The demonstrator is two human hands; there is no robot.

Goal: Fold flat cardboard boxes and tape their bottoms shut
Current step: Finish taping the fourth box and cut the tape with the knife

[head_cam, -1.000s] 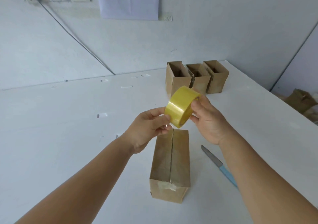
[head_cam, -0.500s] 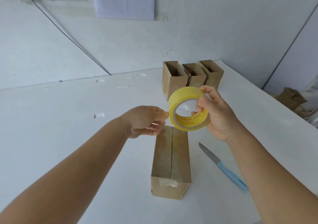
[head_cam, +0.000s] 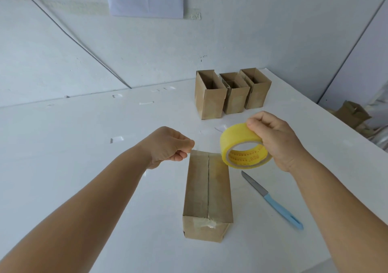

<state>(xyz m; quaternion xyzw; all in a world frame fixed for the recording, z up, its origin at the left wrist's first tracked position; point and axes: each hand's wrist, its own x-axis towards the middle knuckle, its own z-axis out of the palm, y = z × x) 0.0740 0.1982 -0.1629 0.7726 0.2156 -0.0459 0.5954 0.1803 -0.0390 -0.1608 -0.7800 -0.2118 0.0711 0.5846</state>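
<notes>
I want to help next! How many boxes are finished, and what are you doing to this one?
Three boxes look done: they stand open-topped at the back of the table. A fourth box lies in front, flaps closed, some tape at its near end. The right hand holds the tape roll while the left hand pinches near the far edge, seemingly pulling tape. Taping the seam and cutting, perhaps with the knife, remain.

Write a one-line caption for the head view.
Left hand pulls tape from the yellow roll held by right hand above box.
</notes>
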